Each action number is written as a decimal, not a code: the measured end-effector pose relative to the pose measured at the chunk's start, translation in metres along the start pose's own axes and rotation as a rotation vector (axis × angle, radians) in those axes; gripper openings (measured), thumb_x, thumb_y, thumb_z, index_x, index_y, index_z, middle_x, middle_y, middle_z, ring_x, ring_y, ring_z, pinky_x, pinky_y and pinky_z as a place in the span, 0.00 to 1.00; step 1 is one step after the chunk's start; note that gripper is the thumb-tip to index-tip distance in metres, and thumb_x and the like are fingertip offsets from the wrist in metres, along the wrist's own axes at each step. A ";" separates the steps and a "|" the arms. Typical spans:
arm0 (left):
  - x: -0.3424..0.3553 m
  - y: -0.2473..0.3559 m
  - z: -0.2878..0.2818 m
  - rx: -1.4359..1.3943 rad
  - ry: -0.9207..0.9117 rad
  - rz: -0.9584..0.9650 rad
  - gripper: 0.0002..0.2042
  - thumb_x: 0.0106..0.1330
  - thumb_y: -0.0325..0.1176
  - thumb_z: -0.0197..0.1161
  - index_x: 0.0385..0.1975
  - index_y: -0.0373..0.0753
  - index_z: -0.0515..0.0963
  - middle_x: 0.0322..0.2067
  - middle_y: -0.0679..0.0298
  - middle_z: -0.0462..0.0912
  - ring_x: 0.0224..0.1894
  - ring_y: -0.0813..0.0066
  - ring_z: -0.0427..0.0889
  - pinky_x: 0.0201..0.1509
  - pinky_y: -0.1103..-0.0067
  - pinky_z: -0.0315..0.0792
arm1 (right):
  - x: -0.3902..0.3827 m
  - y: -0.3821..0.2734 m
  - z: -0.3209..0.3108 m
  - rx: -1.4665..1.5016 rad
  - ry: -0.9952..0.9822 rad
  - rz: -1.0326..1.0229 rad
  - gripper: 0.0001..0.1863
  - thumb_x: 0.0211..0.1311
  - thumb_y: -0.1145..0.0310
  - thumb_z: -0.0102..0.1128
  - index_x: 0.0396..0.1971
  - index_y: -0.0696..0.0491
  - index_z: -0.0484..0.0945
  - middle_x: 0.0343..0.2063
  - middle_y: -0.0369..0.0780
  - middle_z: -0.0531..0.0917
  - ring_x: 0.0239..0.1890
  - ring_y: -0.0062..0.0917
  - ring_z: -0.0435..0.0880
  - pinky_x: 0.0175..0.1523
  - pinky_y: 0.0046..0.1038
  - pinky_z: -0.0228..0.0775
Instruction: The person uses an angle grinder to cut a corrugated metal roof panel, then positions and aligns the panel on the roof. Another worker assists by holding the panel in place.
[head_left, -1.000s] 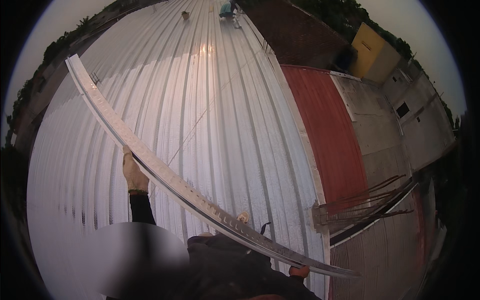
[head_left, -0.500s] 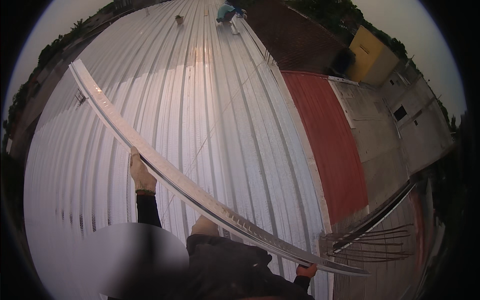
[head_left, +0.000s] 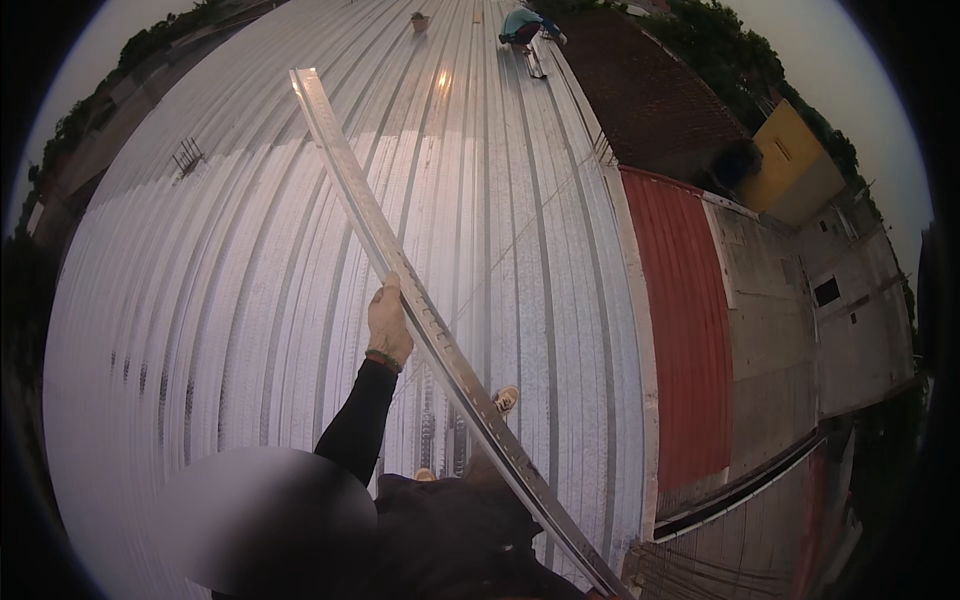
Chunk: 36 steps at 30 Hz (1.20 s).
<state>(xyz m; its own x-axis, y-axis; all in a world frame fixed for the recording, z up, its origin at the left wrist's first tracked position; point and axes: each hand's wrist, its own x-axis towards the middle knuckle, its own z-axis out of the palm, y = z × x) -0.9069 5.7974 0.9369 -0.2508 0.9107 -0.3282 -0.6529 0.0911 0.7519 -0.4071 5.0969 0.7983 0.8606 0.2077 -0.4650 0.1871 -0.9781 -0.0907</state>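
A long silver metal channel (head_left: pixel 440 345), with a row of notches along it, slants from the upper left down to the lower edge. My left hand (head_left: pixel 388 325) is closed round its left side near the middle, the arm in a black sleeve. Of my right hand (head_left: pixel 598 596), only a sliver shows at the lower edge beside the channel's near end; its fingers are hidden. The far end of the channel hangs over the ribbed metal roof (head_left: pixel 290 300). Below the channel, my shoe (head_left: pixel 507 400) stands on the roof sheets.
Farther up the roof, a person (head_left: pixel 525 25) crouches near the right edge by a short metal piece. A small bucket (head_left: pixel 419 22) stands to their left. Thin rods (head_left: pixel 187 156) stick up at the left. Past the right roof edge lie a red roof (head_left: pixel 680 320) and grey buildings.
The channel has swung steeper, its far end moving right and its near end down toward the lower edge. My left hand went right with it; my right hand has almost left the view.
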 end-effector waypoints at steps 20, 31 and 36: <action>0.458 -0.071 0.320 0.306 -0.129 -0.121 0.16 0.85 0.47 0.62 0.50 0.37 0.79 0.39 0.66 0.82 0.39 0.73 0.82 0.46 0.69 0.82 | 0.142 -0.412 0.036 -0.150 0.418 0.092 0.21 0.56 0.59 0.79 0.43 0.59 0.91 0.39 0.56 0.93 0.45 0.58 0.94 0.54 0.53 0.87; 0.774 -0.069 0.467 0.034 -0.573 -0.379 0.26 0.88 0.54 0.55 0.72 0.41 0.72 0.63 0.56 0.81 0.62 0.56 0.83 0.68 0.51 0.78 | 0.069 -0.764 0.047 0.038 0.720 0.275 0.24 0.57 0.55 0.81 0.45 0.58 0.89 0.40 0.54 0.91 0.43 0.56 0.93 0.48 0.57 0.87; 0.765 -0.063 0.511 0.200 -0.644 -0.750 0.38 0.83 0.61 0.62 0.81 0.43 0.62 0.66 0.61 0.76 0.65 0.59 0.81 0.68 0.53 0.80 | 0.036 -1.001 0.014 0.005 0.586 0.339 0.39 0.65 0.49 0.76 0.56 0.75 0.82 0.36 0.59 0.91 0.38 0.58 0.94 0.43 0.58 0.86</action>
<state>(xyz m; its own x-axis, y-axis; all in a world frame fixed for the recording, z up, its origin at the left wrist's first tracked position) -0.6924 6.6942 0.9310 0.6480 0.6291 -0.4293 -0.3370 0.7423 0.5792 -0.5699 6.0836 0.8602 0.9863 -0.1415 0.0853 -0.1395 -0.9898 -0.0289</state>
